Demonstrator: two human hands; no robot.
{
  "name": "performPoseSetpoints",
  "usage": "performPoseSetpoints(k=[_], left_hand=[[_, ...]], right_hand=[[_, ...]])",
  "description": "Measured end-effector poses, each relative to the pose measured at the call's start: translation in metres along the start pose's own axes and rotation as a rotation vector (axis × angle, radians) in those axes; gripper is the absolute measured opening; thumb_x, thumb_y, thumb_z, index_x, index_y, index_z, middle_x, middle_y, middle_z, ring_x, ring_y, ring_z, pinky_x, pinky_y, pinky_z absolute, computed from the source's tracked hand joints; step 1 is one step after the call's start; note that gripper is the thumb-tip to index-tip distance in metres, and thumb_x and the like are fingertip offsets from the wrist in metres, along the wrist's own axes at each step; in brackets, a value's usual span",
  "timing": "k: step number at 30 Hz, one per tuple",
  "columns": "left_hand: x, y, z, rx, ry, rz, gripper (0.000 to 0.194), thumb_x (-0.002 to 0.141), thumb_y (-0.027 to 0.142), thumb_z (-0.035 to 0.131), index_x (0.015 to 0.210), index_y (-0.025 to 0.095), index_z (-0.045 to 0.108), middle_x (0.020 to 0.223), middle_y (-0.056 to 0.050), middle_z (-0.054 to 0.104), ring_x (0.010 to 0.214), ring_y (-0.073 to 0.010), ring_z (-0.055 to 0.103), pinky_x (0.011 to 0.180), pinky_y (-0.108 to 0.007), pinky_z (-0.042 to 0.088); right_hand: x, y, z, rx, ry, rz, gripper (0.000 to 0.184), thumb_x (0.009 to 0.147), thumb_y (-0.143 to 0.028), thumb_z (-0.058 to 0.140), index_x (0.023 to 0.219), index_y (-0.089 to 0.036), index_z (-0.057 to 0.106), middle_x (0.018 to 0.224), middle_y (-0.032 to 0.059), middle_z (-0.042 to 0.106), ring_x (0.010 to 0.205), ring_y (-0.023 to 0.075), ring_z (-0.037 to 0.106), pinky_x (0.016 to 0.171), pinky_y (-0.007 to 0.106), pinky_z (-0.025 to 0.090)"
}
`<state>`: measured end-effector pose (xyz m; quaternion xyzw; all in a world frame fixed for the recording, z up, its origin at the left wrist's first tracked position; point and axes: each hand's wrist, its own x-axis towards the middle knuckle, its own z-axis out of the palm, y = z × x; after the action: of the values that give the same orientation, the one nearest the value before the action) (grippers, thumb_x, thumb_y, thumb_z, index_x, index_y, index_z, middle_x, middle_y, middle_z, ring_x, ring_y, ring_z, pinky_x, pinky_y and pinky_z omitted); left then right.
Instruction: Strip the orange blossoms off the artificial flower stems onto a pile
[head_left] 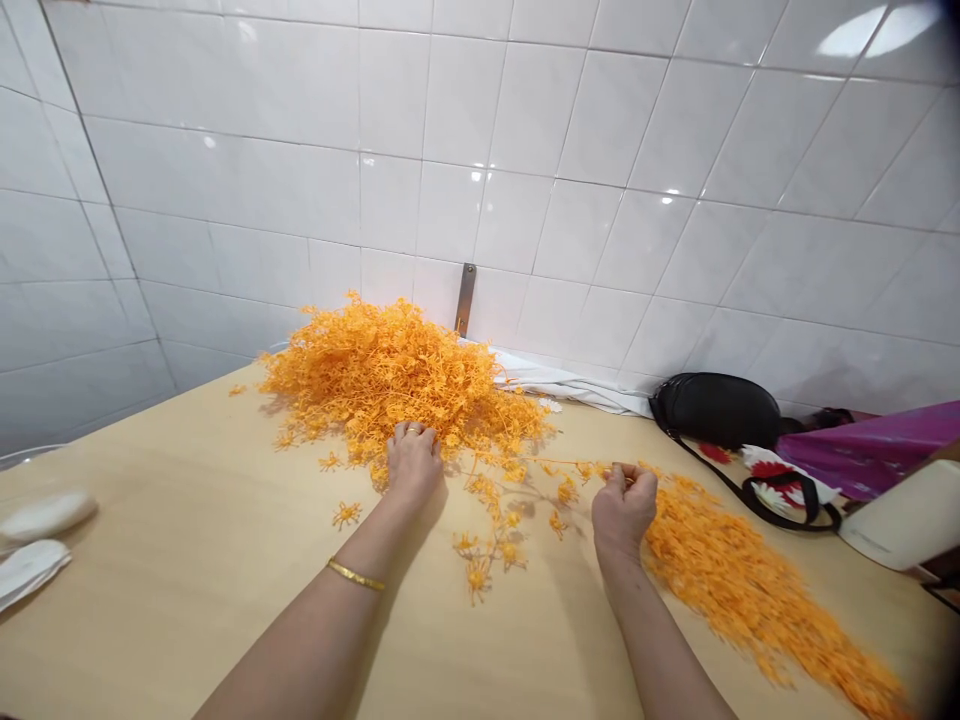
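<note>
Our left hand (415,468) was at the near side of the big orange pile (397,375), fingers curled down into it; we can't tell if they gripped anything. Our right hand (625,505) was narrow, thumb and fingers pinching a thin orange stem (559,462) that ran across toward the pile. The big pile sat by the far edge of the surface (225,600), left of center. A long orange heap (750,580) lay just beside our right hand, running down toward the near right corner. Loose orange flowers (477,575) lay between our forearms. Black bag (720,410) was near the far edge, right side, its strap by some red and white flowers (784,478); purple cloth (877,450) was right of those. White cloth (574,385) ran along the far edge. Two white items (45,515) were at the left.
</note>
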<state>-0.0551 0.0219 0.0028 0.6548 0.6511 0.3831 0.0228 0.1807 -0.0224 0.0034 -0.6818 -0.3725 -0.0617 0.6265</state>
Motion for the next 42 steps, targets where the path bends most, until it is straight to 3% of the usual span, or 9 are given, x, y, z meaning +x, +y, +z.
performPoseSetpoints(k=[3,6,10,13,17,21,28,36,42], left_hand=[[-0.003,0.002,0.001,0.005,0.097,0.036,0.026,0.078,0.025,0.037,0.069,0.02,0.061,0.091,-0.008,0.056,0.099,-0.0257,0.038,0.078,-0.041,0.031],[-0.005,0.004,0.001,-0.001,0.075,0.268,0.025,0.077,0.035,0.041,0.076,0.021,0.061,0.1,-0.009,0.055,0.108,-0.0275,0.032,0.085,-0.043,0.028],[-0.01,0.008,0.002,0.002,-0.051,0.431,0.016,0.071,0.033,0.051,0.07,0.019,0.058,0.104,-0.009,0.053,0.113,-0.0298,0.029,0.089,-0.044,0.026],[-0.014,0.015,0.0,-0.05,-0.085,0.464,0.011,0.072,0.028,0.05,0.069,0.018,0.053,0.09,-0.007,0.057,0.11,-0.0268,0.034,0.088,-0.041,0.028],[-0.018,0.025,-0.009,-0.124,-0.049,0.566,0.016,0.079,0.031,0.042,0.077,0.02,0.053,0.082,-0.004,0.058,0.109,-0.0217,0.036,0.09,-0.037,0.026],[-0.013,0.018,-0.007,-0.09,-0.03,0.456,0.027,0.083,0.029,0.031,0.08,0.022,0.057,0.084,-0.002,0.06,0.105,-0.0199,0.038,0.09,-0.039,0.023],[-0.005,-0.01,0.012,0.084,-0.039,0.232,0.018,0.071,0.019,0.044,0.061,0.019,0.059,0.088,-0.007,0.058,0.098,-0.0249,0.04,0.082,-0.041,0.028],[-0.017,0.017,-0.003,-0.013,0.173,0.408,0.021,0.079,0.023,0.038,0.071,0.019,0.058,0.087,-0.007,0.057,0.095,-0.022,0.042,0.081,-0.037,0.034],[-0.038,0.038,0.013,-0.069,-0.099,0.693,0.024,0.08,0.024,0.038,0.096,0.021,0.056,0.106,-0.008,0.053,0.102,-0.0219,0.04,0.082,-0.036,0.035]], right_hand=[[0.002,0.002,-0.001,-0.004,0.015,-0.002,0.009,0.073,-0.029,0.039,0.074,-0.02,0.037,0.067,0.0022,0.049,0.065,0.0186,0.049,0.064,0.03,0.034],[0.003,0.004,0.0,-0.037,0.015,-0.016,0.009,0.073,-0.026,0.038,0.078,-0.019,0.04,0.073,0.0048,0.049,0.065,0.0188,0.048,0.063,0.031,0.036],[-0.01,-0.008,0.001,-0.047,-0.063,-0.352,0.025,0.076,-0.019,0.033,0.098,-0.013,0.044,0.098,0.0133,0.047,0.087,0.022,0.046,0.076,0.036,0.036],[-0.033,-0.026,0.005,-0.048,-0.316,-0.667,0.039,0.077,-0.017,0.034,0.116,-0.013,0.037,0.111,0.0131,0.045,0.104,0.0231,0.038,0.088,0.04,0.03],[-0.056,-0.038,0.013,-0.105,-0.657,-0.838,0.042,0.076,-0.02,0.043,0.118,-0.016,0.039,0.103,0.0104,0.052,0.101,0.0241,0.039,0.086,0.041,0.031],[-0.048,-0.033,0.012,-0.127,-0.538,-0.785,0.021,0.08,-0.016,0.037,0.092,-0.016,0.055,0.077,0.0065,0.055,0.079,0.0198,0.046,0.076,0.037,0.035],[-0.014,-0.024,-0.004,0.151,-0.111,-0.39,0.02,0.081,-0.024,0.037,0.092,-0.016,0.052,0.083,0.0058,0.055,0.076,0.0165,0.051,0.069,0.029,0.039],[-0.01,-0.032,-0.014,0.351,-0.049,-0.115,0.025,0.079,-0.031,0.037,0.097,-0.017,0.049,0.072,0.0005,0.052,0.066,0.0131,0.05,0.063,0.027,0.038],[-0.016,-0.044,-0.013,0.229,-0.051,-0.207,0.034,0.087,-0.03,0.022,0.099,-0.019,0.05,0.085,0.0046,0.052,0.078,0.0149,0.05,0.071,0.031,0.039]])
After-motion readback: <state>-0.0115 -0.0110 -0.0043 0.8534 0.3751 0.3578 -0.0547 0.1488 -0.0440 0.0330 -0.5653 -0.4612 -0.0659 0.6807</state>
